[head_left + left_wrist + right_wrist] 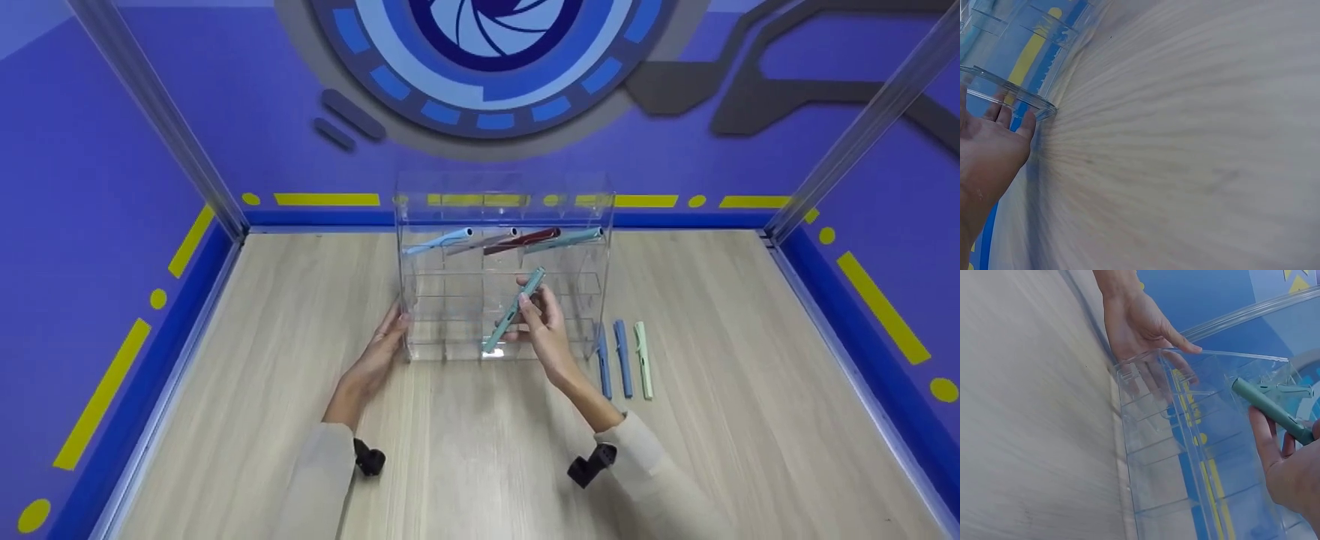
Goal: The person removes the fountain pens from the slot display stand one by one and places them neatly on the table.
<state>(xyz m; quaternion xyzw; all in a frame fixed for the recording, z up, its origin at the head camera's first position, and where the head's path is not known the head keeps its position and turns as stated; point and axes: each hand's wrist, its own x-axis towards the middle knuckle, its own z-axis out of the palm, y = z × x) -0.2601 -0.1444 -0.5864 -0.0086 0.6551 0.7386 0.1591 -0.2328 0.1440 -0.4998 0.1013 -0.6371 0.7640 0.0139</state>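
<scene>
A clear plastic pen rack [442,351] with several compartments stands on the table. My left hand [373,358] rests against its left side, fingers extended along the panel; the left wrist view shows that hand [994,140] at the rack's lower edge. In front of the rack, my right hand [551,337] pinches a teal pen [512,311] between thumb and fingers, the pen slanting down to the left. The right wrist view has the same pen [1269,407] over the compartments. An upper row holds a light blue pen [442,241], a greyish pen [484,241], a dark red pen [525,241] and another teal pen [568,238].
Right of the rack, two blue pens [623,360] and a pale green pen [644,360] lie side by side on the wooden table [720,420]. Blue-purple panels [247,135] with yellow marks enclose the back and sides.
</scene>
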